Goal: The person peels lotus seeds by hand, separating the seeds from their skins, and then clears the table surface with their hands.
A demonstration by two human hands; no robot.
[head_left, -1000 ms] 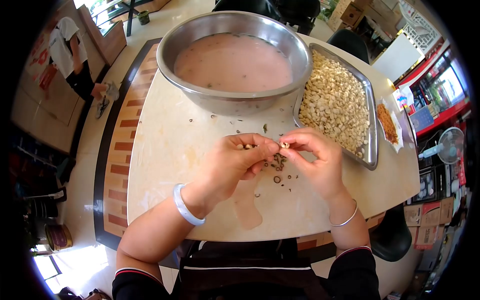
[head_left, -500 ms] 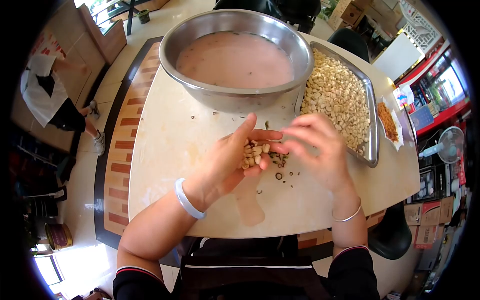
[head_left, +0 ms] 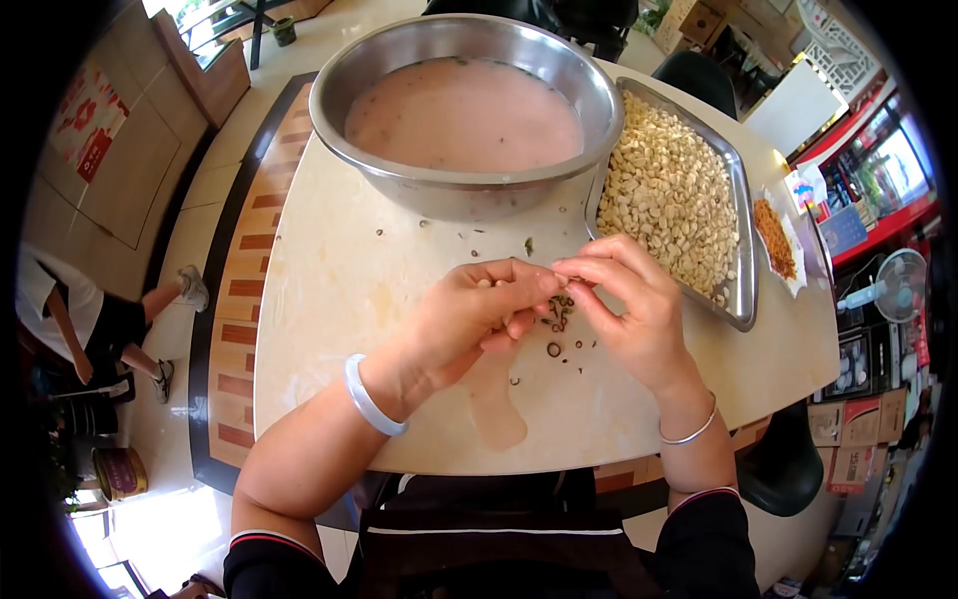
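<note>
My left hand (head_left: 464,314) is closed around several pale kernels, and its thumb and forefinger pinch a small piece. Fingertips of my right hand (head_left: 634,314) meet that piece from the other side; it is mostly hidden between them. Small dark rings and scraps (head_left: 555,349) lie on the table (head_left: 349,399) under and beside the hands. Beyond them stands a large steel basin (head_left: 469,190) of cloudy pinkish liquid (head_left: 464,115). To its right, a steel tray (head_left: 746,250) is heaped with pale kernels (head_left: 669,195).
A plate of orange-brown food (head_left: 773,238) sits at the table's right side. Farther right are a small fan (head_left: 898,285) and cardboard boxes (head_left: 853,429). A person (head_left: 95,309) walks on the floor at the left. Dark chairs stand behind the table and at its lower right.
My left hand, spread with kernels showing half a second ago, has closed over them. My right hand has come back to its fingertips. The person at the left has moved nearer.
</note>
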